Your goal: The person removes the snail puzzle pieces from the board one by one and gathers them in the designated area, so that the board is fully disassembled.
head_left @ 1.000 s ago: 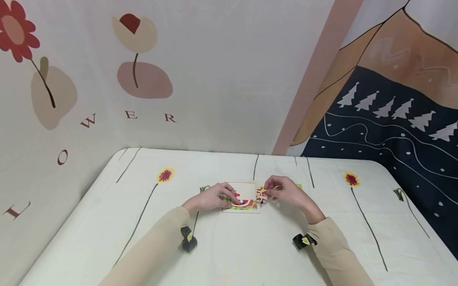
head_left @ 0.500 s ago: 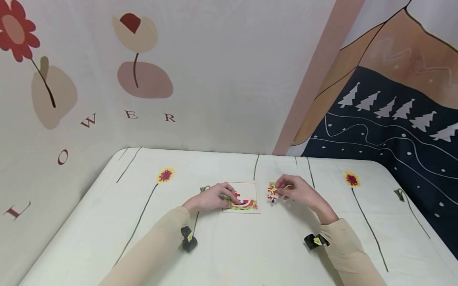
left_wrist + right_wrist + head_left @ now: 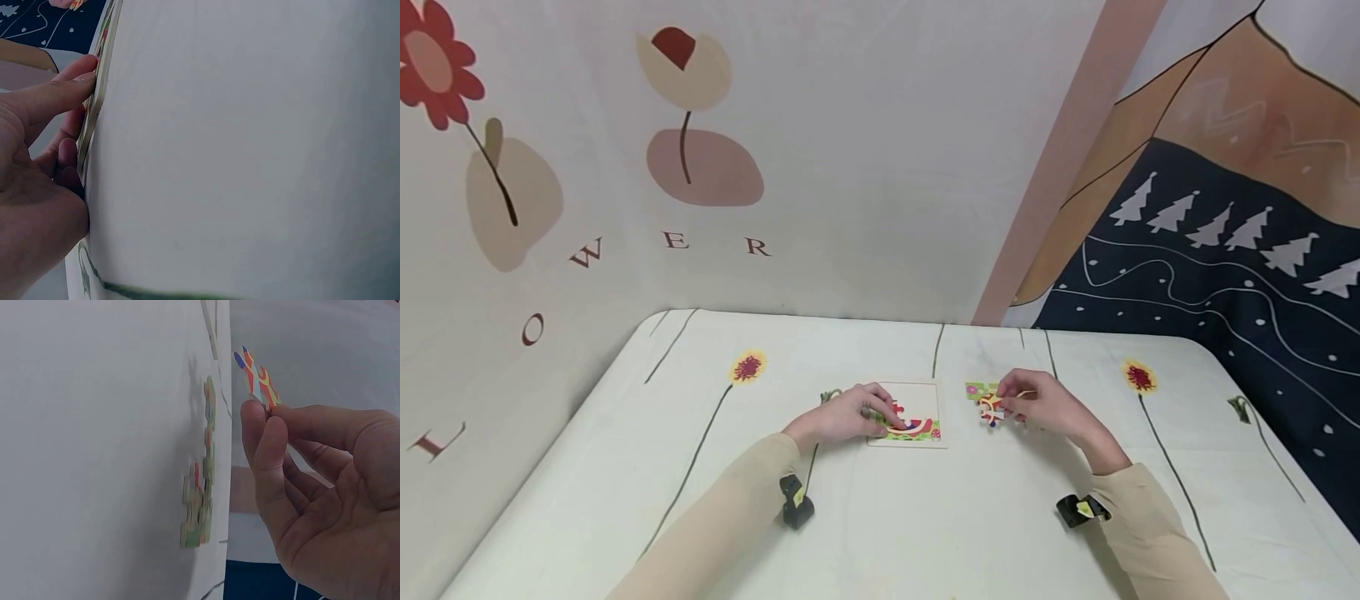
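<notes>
My left hand [image 3: 848, 413] rests on the wooden puzzle board [image 3: 917, 396], its fingers touching the lower left part of the picture. Fitted jigsaw pieces [image 3: 923, 430] in red and green run along the board's near side, partly hidden by those fingers. In the left wrist view the thumb and fingers lie on the board edge [image 3: 94, 122]. Right of the board, my right hand [image 3: 1047, 405] pinches a red and yellow jigsaw piece [image 3: 991, 411] between thumb and fingertips. That piece [image 3: 259, 378] is raised off the table in the right wrist view.
Several loose jigsaw pieces [image 3: 973, 391] lie on the table right of the board, beneath and behind the held one; the right wrist view shows this group of pieces [image 3: 205, 481] side-on. A flower-printed white cloth [image 3: 880, 517] covers the table. Printed curtains [image 3: 850, 167] stand behind.
My right hand has moved right from the board's edge, carrying the pinched jigsaw piece to beside the loose pieces. The left hand has stayed on the board.
</notes>
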Available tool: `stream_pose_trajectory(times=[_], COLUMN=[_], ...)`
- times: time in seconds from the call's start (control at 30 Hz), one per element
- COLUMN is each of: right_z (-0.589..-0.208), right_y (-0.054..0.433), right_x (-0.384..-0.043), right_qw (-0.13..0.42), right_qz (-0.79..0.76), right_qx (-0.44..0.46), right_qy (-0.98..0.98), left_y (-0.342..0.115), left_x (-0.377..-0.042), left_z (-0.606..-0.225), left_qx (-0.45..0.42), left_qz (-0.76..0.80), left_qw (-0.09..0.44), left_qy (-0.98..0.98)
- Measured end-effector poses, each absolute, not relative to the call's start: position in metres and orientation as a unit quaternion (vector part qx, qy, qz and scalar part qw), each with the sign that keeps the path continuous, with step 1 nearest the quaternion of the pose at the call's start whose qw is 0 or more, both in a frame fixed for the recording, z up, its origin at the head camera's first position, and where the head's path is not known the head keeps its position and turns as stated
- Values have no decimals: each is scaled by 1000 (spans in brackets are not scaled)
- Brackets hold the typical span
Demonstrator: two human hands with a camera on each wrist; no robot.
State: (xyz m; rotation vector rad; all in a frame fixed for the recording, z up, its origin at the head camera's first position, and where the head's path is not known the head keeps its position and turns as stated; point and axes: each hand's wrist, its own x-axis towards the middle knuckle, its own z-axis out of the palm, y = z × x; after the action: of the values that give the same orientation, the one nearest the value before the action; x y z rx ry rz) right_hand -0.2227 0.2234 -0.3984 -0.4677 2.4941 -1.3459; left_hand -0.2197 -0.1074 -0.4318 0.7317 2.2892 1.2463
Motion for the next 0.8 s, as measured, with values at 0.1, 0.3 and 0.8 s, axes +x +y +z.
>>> stream_pose_trajectory(times=[0.1, 0.3, 0.8], right_z=[-400, -402, -411], right_y=[229, 237, 242], right_x=[-222, -222, -223], right_qw=[133, 124, 113], right_qz=[-460, -444, -422], right_qx=[-157, -150, -150], right_qy=[864, 875, 887], left_y=[-107, -107, -107], left_x=[-219, -219, -219], left_z=[-431, -431, -430], left_qx=[264, 265, 267], left_qz=[451, 453, 453], left_qw=[217, 218, 218], left_qy=[824, 823, 822])
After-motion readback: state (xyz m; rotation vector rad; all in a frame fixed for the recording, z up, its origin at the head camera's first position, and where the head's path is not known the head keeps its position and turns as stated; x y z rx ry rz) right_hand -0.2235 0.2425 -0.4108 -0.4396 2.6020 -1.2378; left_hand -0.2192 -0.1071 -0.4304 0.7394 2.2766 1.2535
